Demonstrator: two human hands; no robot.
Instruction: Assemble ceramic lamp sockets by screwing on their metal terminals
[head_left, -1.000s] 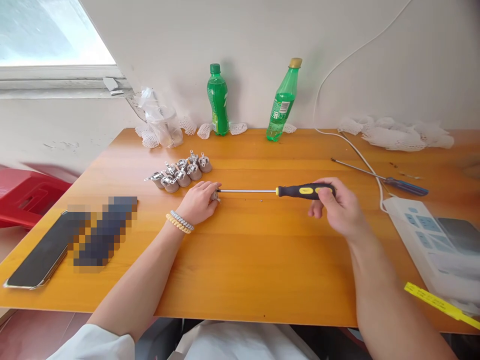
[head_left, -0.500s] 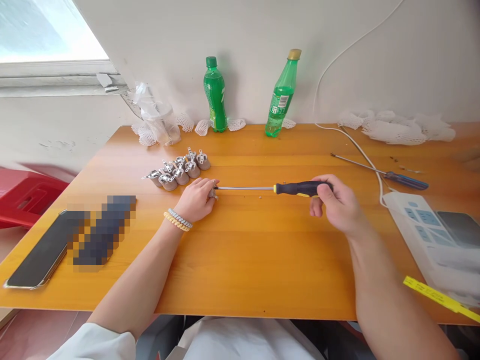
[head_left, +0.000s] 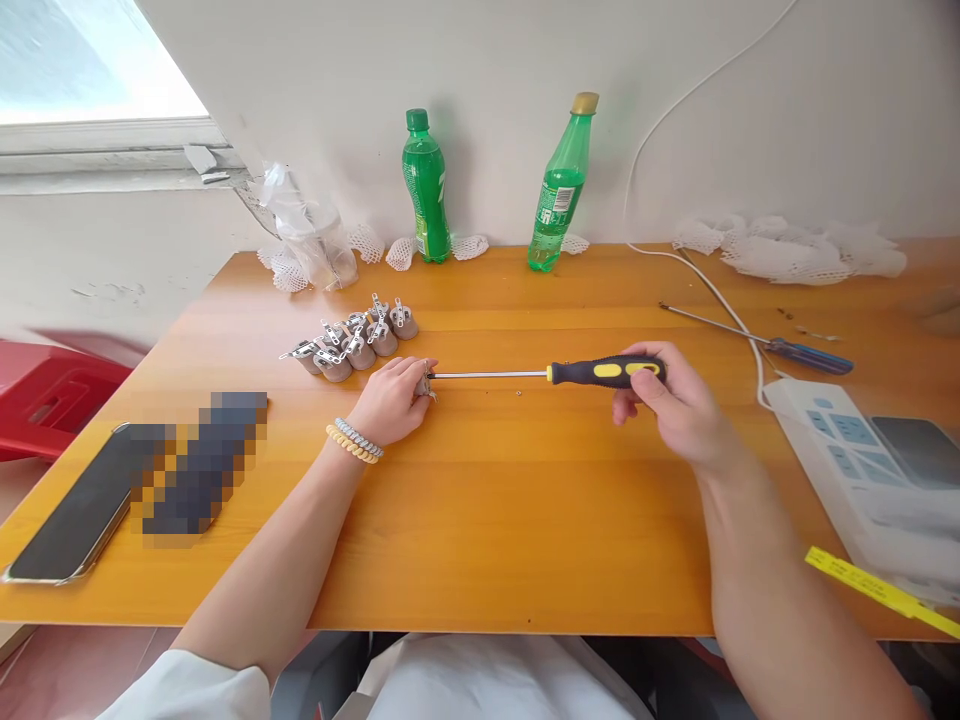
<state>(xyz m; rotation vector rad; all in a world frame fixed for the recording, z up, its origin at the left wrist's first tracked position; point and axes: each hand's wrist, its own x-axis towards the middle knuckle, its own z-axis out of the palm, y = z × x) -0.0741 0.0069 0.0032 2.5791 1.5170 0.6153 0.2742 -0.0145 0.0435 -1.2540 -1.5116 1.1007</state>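
My right hand (head_left: 679,405) is closed round the black and yellow handle of a long screwdriver (head_left: 487,375), its thumb along the side. The shaft lies level and points left. Its tip meets a small greyish part (head_left: 427,380) pinched in my left hand (head_left: 390,400); the fingers hide most of that part. Just behind my left hand stands a cluster of several grey-brown cup-shaped pieces (head_left: 360,350) with metal bracket strips on top, like lamp sockets. Tiny bits (head_left: 518,393) lie on the table below the shaft.
Two green bottles (head_left: 426,190) stand by the wall, near a plastic bag (head_left: 315,240) and white foam nets (head_left: 810,250). At right lie a blue-handled screwdriver (head_left: 810,356), a white power strip (head_left: 810,410), a cable and a yellow strip (head_left: 862,583). A phone (head_left: 71,510) lies left.
The screwdriver handle has turned in my right hand, so its yellow inlays now face up. My right fingers have shifted slightly around it. My left hand keeps its pinch in the same place.
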